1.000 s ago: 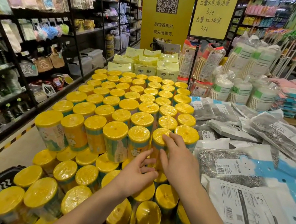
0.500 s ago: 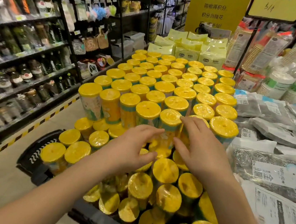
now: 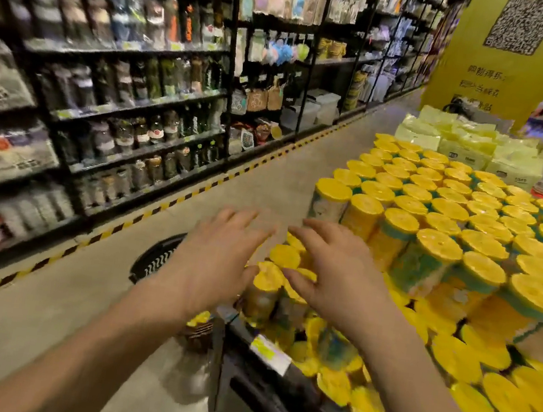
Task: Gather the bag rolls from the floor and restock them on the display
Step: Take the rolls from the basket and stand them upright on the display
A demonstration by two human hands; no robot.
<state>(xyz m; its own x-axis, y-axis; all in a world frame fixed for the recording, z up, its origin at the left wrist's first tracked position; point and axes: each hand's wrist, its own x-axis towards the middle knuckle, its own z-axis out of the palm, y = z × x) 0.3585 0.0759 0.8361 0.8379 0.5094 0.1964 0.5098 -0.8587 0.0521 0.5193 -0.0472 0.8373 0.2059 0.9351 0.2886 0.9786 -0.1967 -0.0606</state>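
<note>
Several yellow-topped bag rolls [image 3: 442, 211] stand packed in rows on the display [image 3: 277, 390] at the right, with a lower tier of rolls [image 3: 470, 363] in front. My left hand [image 3: 218, 261] and my right hand [image 3: 333, 276] hover with spread fingers over the display's left front corner. Between them stands one roll [image 3: 264, 288], which the left thumb touches or nearly touches. Neither hand holds anything. The picture is blurred by motion.
A black basket [image 3: 156, 256] sits on the floor left of the display, partly behind my left hand. Dark shelves of bottles [image 3: 130, 111] line the aisle's left side, edged by a yellow-black floor stripe [image 3: 144, 216]. Pale yellow packs [image 3: 461, 144] lie behind the rolls.
The view has swung left toward the aisle and the basket. Both hands have come off the stacked rolls and moved left to the display's corner, fingers spread.
</note>
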